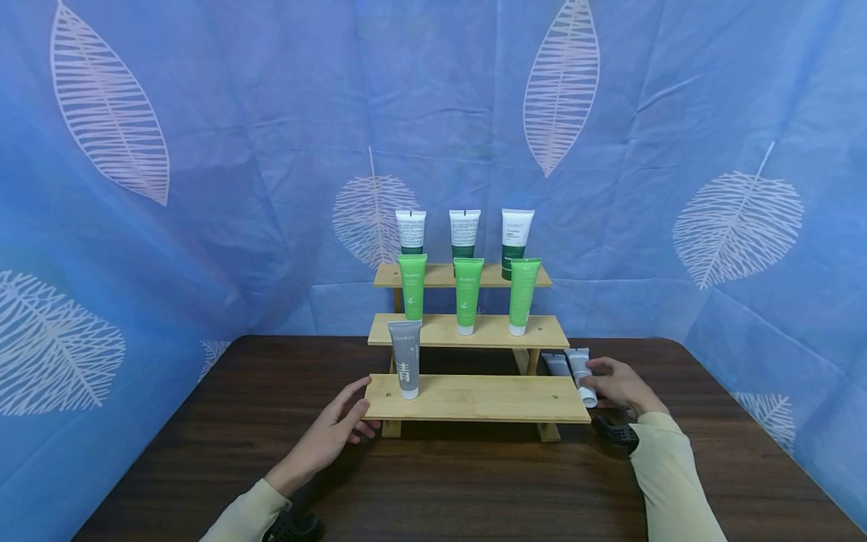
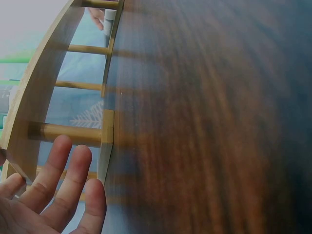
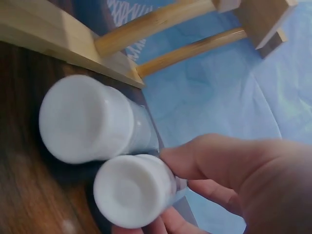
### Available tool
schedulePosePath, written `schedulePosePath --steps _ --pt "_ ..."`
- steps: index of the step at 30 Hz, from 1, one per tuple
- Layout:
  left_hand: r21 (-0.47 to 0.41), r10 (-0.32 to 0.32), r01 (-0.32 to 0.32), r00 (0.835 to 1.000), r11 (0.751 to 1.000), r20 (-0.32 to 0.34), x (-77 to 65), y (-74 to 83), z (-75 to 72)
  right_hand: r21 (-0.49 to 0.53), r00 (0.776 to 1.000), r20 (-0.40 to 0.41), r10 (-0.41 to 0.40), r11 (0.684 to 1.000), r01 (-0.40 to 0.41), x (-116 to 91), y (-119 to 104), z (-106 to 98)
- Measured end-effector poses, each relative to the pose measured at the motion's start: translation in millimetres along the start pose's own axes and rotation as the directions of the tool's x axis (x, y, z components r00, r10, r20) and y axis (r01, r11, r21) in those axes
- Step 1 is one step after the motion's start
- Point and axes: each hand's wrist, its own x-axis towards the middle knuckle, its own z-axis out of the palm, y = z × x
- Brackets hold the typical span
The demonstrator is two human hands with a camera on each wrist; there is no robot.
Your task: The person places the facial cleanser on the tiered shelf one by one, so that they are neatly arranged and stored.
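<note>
A three-tier wooden display rack (image 1: 474,397) stands on the table. My left hand (image 1: 330,430) is at the left end of its lowest shelf, fingers loosely extended; in the left wrist view the fingers (image 2: 78,183) reach under the shelf. Beyond the rack's right side, my right hand (image 1: 622,388) pinches a pale grey squeeze tube (image 1: 581,376) lying on the table. The right wrist view shows this tube's white cap (image 3: 129,191) between thumb and fingers. Beside it lies another grey tube (image 1: 557,364), partly hidden by the rack. One grey tube (image 1: 406,360) stands cap-down on the lowest shelf's left.
Three green tubes, including a middle one (image 1: 467,295), stand on the middle shelf. Three white-and-dark-green tubes, one at the right (image 1: 517,233), stand on the top shelf. A blue leaf-patterned cloth (image 1: 284,188) hangs behind the dark wooden table (image 1: 474,489).
</note>
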Motion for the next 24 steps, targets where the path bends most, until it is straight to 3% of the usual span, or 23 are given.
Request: schedulePosePath --steps 10,24 --pt "-0.002 0.0 0.0 1.0 1.0 0.002 -0.4 -0.7 -0.5 -0.005 0.997 -0.068 -0.048 0.999 0.048 -6 -5 -14" --pt "-0.006 -0.007 0.007 1.0 1.0 0.007 -0.1 -0.6 -0.6 0.029 0.966 -0.184 -0.181 0.981 0.189 -31 -43 -33"
